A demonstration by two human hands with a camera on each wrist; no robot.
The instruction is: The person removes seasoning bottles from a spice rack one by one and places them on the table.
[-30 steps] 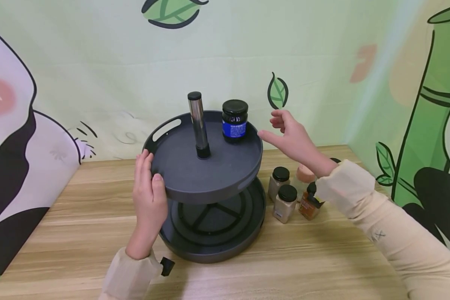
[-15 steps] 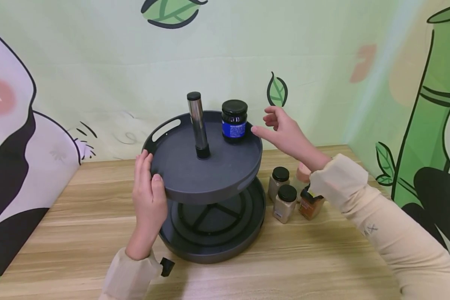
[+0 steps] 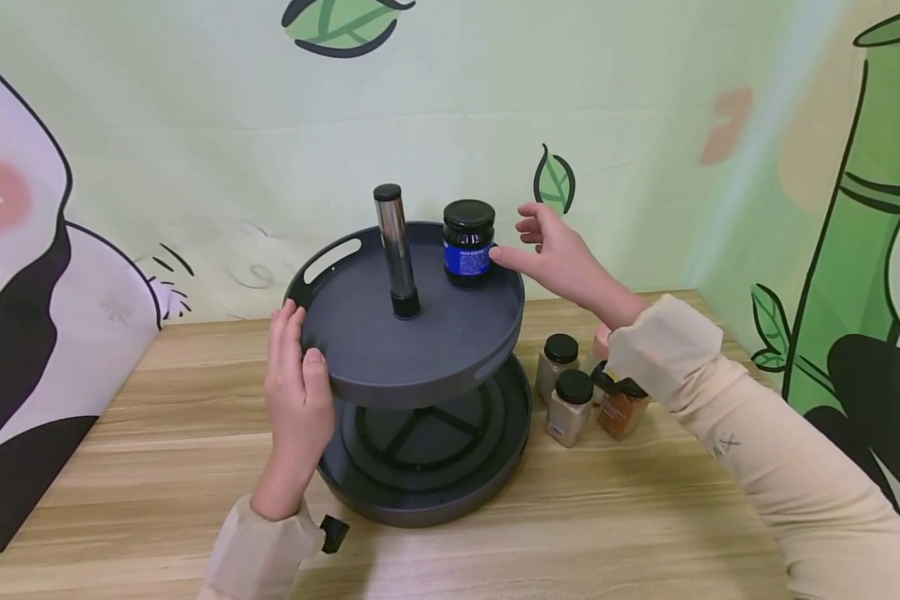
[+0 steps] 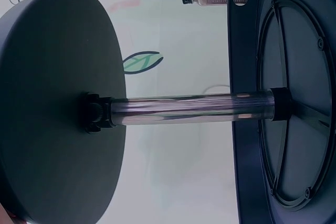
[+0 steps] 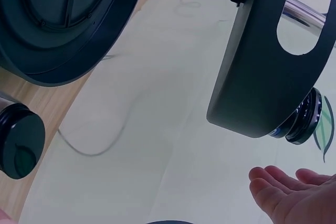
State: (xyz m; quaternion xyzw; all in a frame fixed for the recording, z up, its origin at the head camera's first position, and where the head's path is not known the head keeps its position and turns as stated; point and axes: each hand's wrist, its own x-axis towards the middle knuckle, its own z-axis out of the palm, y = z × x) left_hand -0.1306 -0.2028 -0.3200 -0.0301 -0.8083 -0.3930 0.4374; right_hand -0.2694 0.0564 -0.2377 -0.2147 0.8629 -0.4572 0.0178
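Observation:
A dark grey two-tier round tray stand stands on the table, its upper tray (image 3: 397,354) above its lower tray (image 3: 423,510). Through the upper tray rises a metal post (image 3: 395,250) with a black cap. My left hand (image 3: 300,408) rests against the left rim of the upper tray, fingers fairly straight. A dark glass jar (image 3: 468,258) with black lid and blue label stands at that tray's back right. Beside the jar is my right hand (image 3: 558,254), fingers loosely bent. The right wrist view shows this hand (image 5: 296,195) apart from the jar (image 5: 307,119).
Right of the stand, several small seasoning jars stand on the wooden table (image 3: 420,567): two with black lids (image 3: 570,408) (image 3: 558,367), an orange-brown one (image 3: 619,412), and a pink-topped one partly behind my sleeve. A printed cloth (image 3: 450,100) hangs behind the table.
My right hand has moved left, from beyond the upper tray's right rim to right beside the dark jar. The left hand, stand and jars have stayed put.

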